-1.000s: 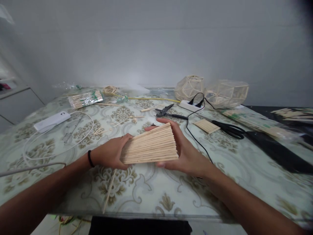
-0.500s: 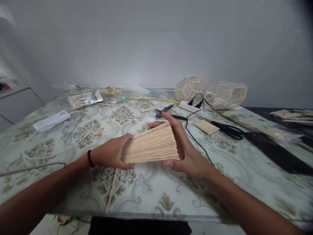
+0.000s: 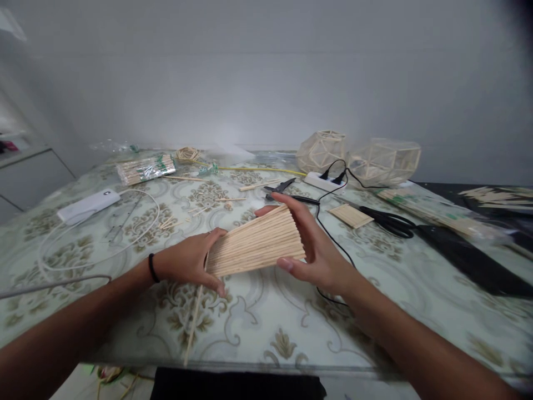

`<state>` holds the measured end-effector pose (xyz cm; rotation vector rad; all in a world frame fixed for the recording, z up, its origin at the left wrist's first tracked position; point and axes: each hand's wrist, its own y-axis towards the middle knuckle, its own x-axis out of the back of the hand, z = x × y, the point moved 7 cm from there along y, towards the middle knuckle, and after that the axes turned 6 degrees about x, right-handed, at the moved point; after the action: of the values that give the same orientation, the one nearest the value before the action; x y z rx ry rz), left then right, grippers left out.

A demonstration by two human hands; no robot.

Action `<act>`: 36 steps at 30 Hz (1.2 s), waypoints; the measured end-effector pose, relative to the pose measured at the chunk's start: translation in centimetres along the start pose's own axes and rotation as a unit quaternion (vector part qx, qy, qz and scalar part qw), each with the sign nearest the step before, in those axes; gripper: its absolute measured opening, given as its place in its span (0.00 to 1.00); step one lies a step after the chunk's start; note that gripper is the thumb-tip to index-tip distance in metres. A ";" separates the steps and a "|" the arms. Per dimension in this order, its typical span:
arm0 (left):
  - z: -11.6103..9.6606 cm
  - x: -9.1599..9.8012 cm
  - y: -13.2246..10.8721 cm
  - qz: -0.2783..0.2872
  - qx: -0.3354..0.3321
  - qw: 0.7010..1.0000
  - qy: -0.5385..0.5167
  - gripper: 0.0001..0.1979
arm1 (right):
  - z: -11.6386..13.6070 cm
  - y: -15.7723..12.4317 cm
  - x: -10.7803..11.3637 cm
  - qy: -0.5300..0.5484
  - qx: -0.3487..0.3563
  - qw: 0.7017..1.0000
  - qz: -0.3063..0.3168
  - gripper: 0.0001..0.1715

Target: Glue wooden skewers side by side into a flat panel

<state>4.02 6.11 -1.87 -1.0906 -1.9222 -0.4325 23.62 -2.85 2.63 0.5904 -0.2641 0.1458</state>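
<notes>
A panel of thin wooden sticks (image 3: 256,241), laid side by side, is held above the table between both hands. My left hand (image 3: 195,258) grips its left end, the thumb below and the fingers along the far side. At the right end, my right hand (image 3: 310,244) clasps the panel with the thumb at the lower corner and the fingers behind the upper edge. A single long stick (image 3: 194,325) slants down from beneath my left hand toward the table's front edge. Parts of the fingers on the panel's far side are hidden.
Pliers (image 3: 287,191), a power strip (image 3: 325,182) and black scissors (image 3: 387,222) lie beyond my right hand, near a small stick panel (image 3: 351,215). Two stick-framed polyhedra (image 3: 322,151) stand behind. A white device (image 3: 89,205) with a cable and bagged sticks (image 3: 145,169) are at left.
The panel has tilted slightly, its right lower corner rising. My right hand has moved up a little with it, and my left thumb has shifted down off the panel's lower edge.
</notes>
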 end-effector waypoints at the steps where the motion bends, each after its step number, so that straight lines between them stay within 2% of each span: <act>1: 0.1 0.0 0.0 0.008 -0.004 1.000 -0.013 0.49 | 0.1 0.0 -0.1 -0.001 0.001 1.000 0.003 0.53; 4: 0.3 0.1 0.1 0.024 -0.015 0.999 -0.044 0.38 | 0.2 -0.1 -0.5 0.002 -0.010 1.000 0.013 0.55; 7: 0.5 0.3 0.1 0.025 -0.012 0.998 -0.062 0.33 | 0.3 0.0 -0.7 0.026 -0.018 0.999 0.012 0.64; 9: 0.5 0.4 0.1 0.022 -0.003 0.997 -0.068 0.31 | 0.4 0.1 -0.7 0.033 -0.016 0.999 0.005 0.65; 11: 0.5 0.5 0.1 0.010 0.004 0.998 -0.068 0.27 | 0.2 0.2 -0.7 0.028 -0.021 0.999 0.000 0.58; 14: 0.6 0.4 0.1 0.004 0.012 0.995 -0.098 0.23 | -0.5 0.2 -0.8 0.026 -0.051 0.998 0.000 0.36; 16: 0.8 -0.2 0.1 0.027 0.022 0.987 -0.156 0.21 | -0.9 0.2 -0.7 0.028 -0.068 0.997 -0.009 0.31; 21: 0.7 -0.7 0.2 0.030 0.019 0.972 -0.231 0.20 | -1.0 0.4 -0.2 -0.021 -0.090 0.995 -0.030 0.34; 26: 0.4 -1.0 0.1 0.055 0.013 0.952 -0.302 0.20 | -1.8 0.1 0.0 -0.084 -0.155 0.984 -0.005 0.41; 29: 0.2 -1.2 0.1 0.071 0.009 0.945 -0.320 0.19 | -2.0 0.0 0.0 -0.107 -0.165 0.980 0.008 0.44; 36: 0.3 -1.5 0.1 0.091 0.006 0.947 -0.308 0.19 | -1.1 0.3 -0.5 -0.095 -0.167 0.981 0.039 0.40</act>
<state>4.30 5.54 -3.27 -1.5047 -2.3158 0.0400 23.27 -2.07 1.76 0.2589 -0.4865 0.1168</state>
